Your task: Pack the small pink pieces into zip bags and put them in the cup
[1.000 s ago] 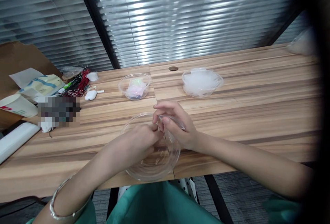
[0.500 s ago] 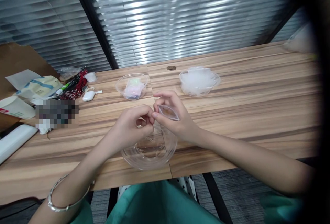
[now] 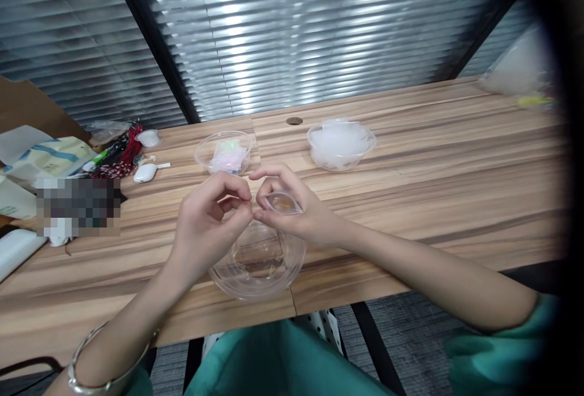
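My right hand (image 3: 292, 204) is closed around a small clear plastic bag (image 3: 283, 202), whose mouth gapes open toward me. Close beside it, my left hand (image 3: 216, 216) has its thumb and fingertips pressed together near the tips of my right fingers. Whatever the left fingers pinch, if anything, is too small to make out. Below both hands a clear round plastic bowl (image 3: 258, 289) stands near the table's front edge, partly covered by them.
Farther back stand a clear bowl (image 3: 197, 154) with pastel packets and another bowl (image 3: 312, 156) heaped with translucent bags. At left lie a white earphone case (image 3: 145, 173), red-and-black cords (image 3: 132, 143) and a cardboard box (image 3: 27, 104). A plastic bag (image 3: 515, 70) sits at far right.
The view has shifted slightly, so the scene sits farther left. My left hand has turned, its fingers more upright, and drawn slightly away from the right. My right hand still holds the bag.
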